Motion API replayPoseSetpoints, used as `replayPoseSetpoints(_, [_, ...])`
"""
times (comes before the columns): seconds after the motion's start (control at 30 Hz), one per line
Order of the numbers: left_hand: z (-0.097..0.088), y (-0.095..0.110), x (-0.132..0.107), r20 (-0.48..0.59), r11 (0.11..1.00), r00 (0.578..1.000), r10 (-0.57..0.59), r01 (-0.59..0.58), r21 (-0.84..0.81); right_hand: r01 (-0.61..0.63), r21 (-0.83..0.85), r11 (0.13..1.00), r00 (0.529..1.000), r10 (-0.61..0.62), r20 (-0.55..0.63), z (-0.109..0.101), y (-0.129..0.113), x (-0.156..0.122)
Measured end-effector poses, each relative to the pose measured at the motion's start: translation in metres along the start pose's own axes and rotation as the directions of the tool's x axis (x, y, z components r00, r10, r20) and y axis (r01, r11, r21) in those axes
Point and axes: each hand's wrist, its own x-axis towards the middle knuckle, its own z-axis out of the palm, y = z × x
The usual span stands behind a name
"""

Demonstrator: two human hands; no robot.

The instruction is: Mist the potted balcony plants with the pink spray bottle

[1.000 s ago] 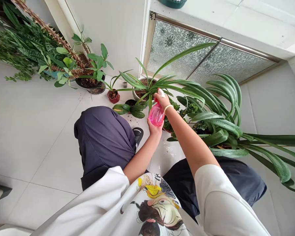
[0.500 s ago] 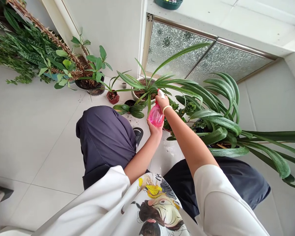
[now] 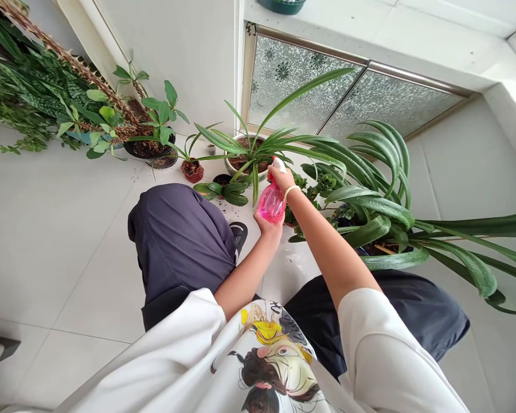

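Note:
A pink see-through spray bottle (image 3: 270, 203) with a white and red spray head is between my two hands. My right hand (image 3: 282, 176) is closed round its neck and head. Below, my left hand (image 3: 268, 223) cups the bottle's base, its fingers partly hidden behind it. The nozzle end points away from me toward a long-leaved plant (image 3: 253, 150) in a pale round pot (image 3: 231, 166). To the right of the bottle, low leafy plants (image 3: 316, 192) stand close to my right wrist. I cannot make out any spray.
A large plant with broad strap leaves (image 3: 370, 229) spreads on the right. A small red pot (image 3: 192, 171), a small broad-leaved plant (image 3: 232, 193) and a thorny plant in a black pot (image 3: 150, 148) stand on the left. Patterned glass cabinet doors (image 3: 301, 80) lie behind.
The whole view has shifted slightly, so the plants and cabinet appear a little further left. Both hands keep their hold on the spray bottle, which appears slightly more upright.

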Motion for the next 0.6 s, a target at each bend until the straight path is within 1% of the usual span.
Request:
replayPoseSetpoints(0.1, [0.000,-0.001,-0.003,-0.022,0.999,1.000,-0.006,0.005,-0.039,-0.016,-0.005,1.000,1.000,0.016,0.026,0.000,-0.004,-0.005])
replayPoseSetpoints(0.17, [-0.003,-0.002,-0.003,-0.034,0.998,0.999,-0.015,0.013,-0.066,0.005,-0.007,1.000,0.999,-0.005,0.041,0.001,-0.006,-0.007])
replayPoseSetpoints(0.23, [-0.005,-0.003,-0.001,-0.038,0.998,0.999,0.000,-0.002,-0.066,0.052,0.007,0.999,0.998,-0.052,0.040,0.001,-0.007,-0.009])
replayPoseSetpoints(0.3, [-0.007,-0.003,0.001,-0.027,0.999,0.999,0.036,-0.037,-0.039,0.108,0.042,0.993,0.994,-0.108,0.012,0.000,-0.007,-0.012])
replayPoseSetpoints(0.37, [-0.007,-0.002,0.003,0.008,0.998,0.998,0.069,-0.069,-0.008,0.168,0.078,0.983,0.986,-0.167,-0.028,-0.002,-0.008,-0.016])
replayPoseSetpoints(0.47, [-0.007,0.000,0.005,0.068,0.996,0.993,0.092,-0.093,0.006,0.275,0.117,0.954,0.961,-0.268,-0.076,-0.007,-0.011,-0.024])
replayPoseSetpoints(0.53, [-0.007,0.000,0.006,0.060,0.995,0.993,0.103,-0.104,0.011,0.331,0.152,0.931,0.943,-0.322,-0.085,-0.009,-0.014,-0.030])
replayPoseSetpoints(0.6, [-0.007,-0.001,0.007,0.036,0.994,0.993,0.108,-0.109,0.025,0.362,0.174,0.916,0.932,-0.353,-0.083,-0.010,-0.017,-0.034])
